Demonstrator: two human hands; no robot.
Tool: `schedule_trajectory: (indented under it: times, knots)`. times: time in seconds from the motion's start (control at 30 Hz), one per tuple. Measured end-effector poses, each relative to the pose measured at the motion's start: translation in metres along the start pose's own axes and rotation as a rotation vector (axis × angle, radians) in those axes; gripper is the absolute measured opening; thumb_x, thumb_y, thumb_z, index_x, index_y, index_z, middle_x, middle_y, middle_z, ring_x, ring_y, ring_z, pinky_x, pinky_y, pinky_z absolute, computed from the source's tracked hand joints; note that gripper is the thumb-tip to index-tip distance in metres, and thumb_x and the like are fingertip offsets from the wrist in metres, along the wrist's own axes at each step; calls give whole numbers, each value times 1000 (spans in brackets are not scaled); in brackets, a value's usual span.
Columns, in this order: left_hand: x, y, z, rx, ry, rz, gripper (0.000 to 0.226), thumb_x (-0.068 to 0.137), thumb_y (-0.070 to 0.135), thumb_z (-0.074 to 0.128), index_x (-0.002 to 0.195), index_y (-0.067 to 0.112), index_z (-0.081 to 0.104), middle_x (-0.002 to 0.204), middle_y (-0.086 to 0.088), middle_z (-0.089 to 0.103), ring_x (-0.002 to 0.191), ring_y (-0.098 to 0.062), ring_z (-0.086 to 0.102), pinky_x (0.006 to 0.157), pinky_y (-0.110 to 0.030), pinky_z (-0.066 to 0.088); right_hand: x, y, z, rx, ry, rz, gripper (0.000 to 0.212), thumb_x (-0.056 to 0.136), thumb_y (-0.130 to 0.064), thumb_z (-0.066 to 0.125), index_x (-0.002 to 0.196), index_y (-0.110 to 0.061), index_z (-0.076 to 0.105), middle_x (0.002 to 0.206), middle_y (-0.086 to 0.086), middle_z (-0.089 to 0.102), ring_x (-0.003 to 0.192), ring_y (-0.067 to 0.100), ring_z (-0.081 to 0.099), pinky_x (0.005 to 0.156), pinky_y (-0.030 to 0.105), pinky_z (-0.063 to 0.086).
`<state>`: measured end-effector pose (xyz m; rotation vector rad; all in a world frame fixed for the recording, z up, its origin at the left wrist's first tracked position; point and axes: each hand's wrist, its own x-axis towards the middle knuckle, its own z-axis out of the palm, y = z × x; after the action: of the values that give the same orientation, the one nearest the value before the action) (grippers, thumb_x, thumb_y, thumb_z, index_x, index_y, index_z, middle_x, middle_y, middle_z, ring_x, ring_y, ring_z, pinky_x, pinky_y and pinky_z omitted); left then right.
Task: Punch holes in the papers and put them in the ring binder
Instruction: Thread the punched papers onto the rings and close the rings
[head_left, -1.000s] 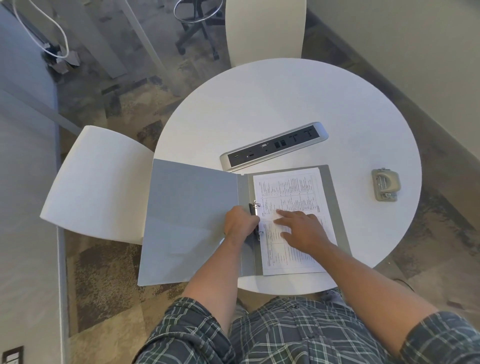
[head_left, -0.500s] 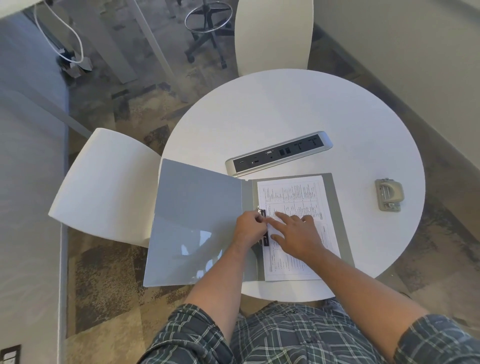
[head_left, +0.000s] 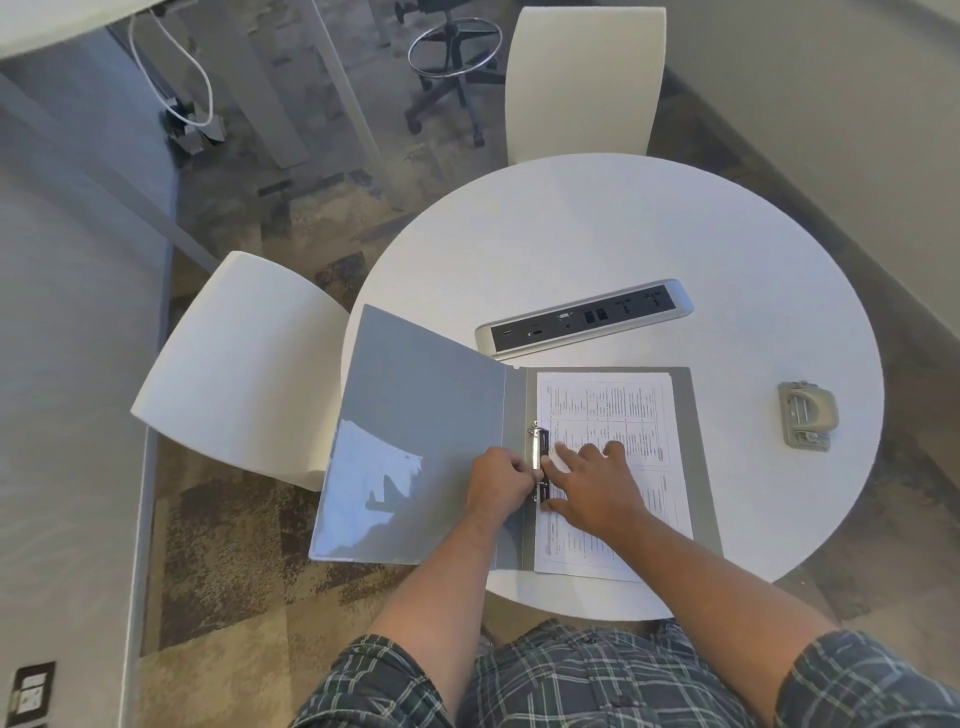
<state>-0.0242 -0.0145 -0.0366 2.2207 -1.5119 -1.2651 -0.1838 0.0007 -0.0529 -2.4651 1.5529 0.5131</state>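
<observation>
A grey ring binder (head_left: 415, 415) lies open on the round white table (head_left: 597, 234), its left cover hanging past the table edge. Printed papers (head_left: 602, 410) rest on its right half, against the metal ring mechanism (head_left: 540, 447) at the spine. My left hand (head_left: 501, 480) is curled, fingertips pinched on the ring mechanism's lower part. My right hand (head_left: 597, 483) lies flat on the papers, fingers spread, thumb and forefinger touching the mechanism. The beige hole punch (head_left: 808, 415) sits alone at the table's right side.
A silver power and socket strip (head_left: 584, 318) lies across the table just behind the binder. White chairs stand at the left (head_left: 234, 364) and at the far side (head_left: 584, 83). A stool base (head_left: 452, 52) and cables are on the carpet beyond.
My right hand slid left across the papers to the ring mechanism, where my left hand stays pinched. The head camera tilted, so the whole scene sits lower in view.
</observation>
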Motion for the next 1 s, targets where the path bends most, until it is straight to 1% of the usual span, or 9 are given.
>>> schedule_trajectory:
  times: [0.13, 0.2, 0.37, 0.53, 0.67, 0.77, 0.87, 0.93, 1.0]
  knots:
    - [0, -1, -2, -50, -36, -15, 26, 83, 27, 82, 77, 3, 74, 77, -11, 76, 63, -17, 63, 61, -28, 52, 1, 1, 4, -26, -21, -8, 69, 94, -66, 50, 148, -23, 50, 154, 8, 51, 118, 36, 63, 93, 53, 40]
    - [0, 0, -4, -60, -45, -30, 25, 84, 26, 82, 78, 4, 74, 79, -11, 76, 63, -16, 63, 58, -24, 49, 3, 1, 7, -47, -24, -13, 68, 93, -65, 55, 146, -22, 54, 150, 8, 55, 113, 36, 65, 90, 53, 42]
    - [2, 3, -5, -71, -42, -48, 25, 84, 25, 84, 70, 9, 71, 80, -13, 77, 62, -15, 62, 55, -21, 47, 9, 2, 4, 13, 8, 44, 68, 98, -59, 51, 154, -22, 41, 156, 3, 49, 124, 34, 60, 98, 54, 40]
    - [2, 6, -2, -93, -4, -40, 24, 82, 27, 84, 73, 6, 75, 76, -8, 77, 64, -14, 64, 56, -21, 50, 19, 7, -1, 58, 5, 80, 65, 104, -49, 46, 161, -28, 23, 165, -5, 34, 140, 28, 46, 107, 55, 32]
    - [4, 14, -2, -58, 33, -25, 22, 82, 26, 83, 69, 11, 72, 74, -8, 75, 63, -16, 63, 55, -21, 47, 24, 6, 0, 86, -8, 106, 68, 103, -37, 52, 162, -27, 20, 167, -5, 30, 143, 27, 41, 108, 54, 34]
    - [5, 18, -2, -30, 42, -18, 23, 82, 26, 83, 67, 14, 71, 73, -6, 74, 68, -20, 68, 59, -23, 50, 27, 7, 1, 104, -26, 111, 71, 101, -33, 57, 162, -27, 21, 166, -4, 32, 142, 28, 41, 107, 53, 36]
    - [4, 22, -5, 27, 18, 5, 27, 85, 25, 81, 63, 19, 66, 70, -3, 70, 68, -20, 66, 60, -25, 50, 28, 11, 4, 123, 0, 103, 69, 101, -35, 57, 161, -27, 25, 164, -6, 36, 139, 27, 45, 104, 52, 40]
    - [2, 27, -13, 93, -23, 35, 21, 88, 24, 77, 69, 19, 68, 72, -1, 67, 72, -20, 66, 62, -26, 48, 30, 15, 4, 131, 0, 83, 68, 102, -40, 54, 161, -28, 24, 165, -5, 34, 140, 28, 44, 106, 53, 38]
    - [-1, 37, -29, 147, 7, 73, 13, 90, 23, 70, 77, 19, 72, 79, -1, 70, 80, -22, 68, 66, -27, 48, 33, 17, 5, 130, 5, 63, 67, 103, -48, 48, 162, -27, 23, 166, -4, 32, 143, 29, 41, 108, 53, 34]
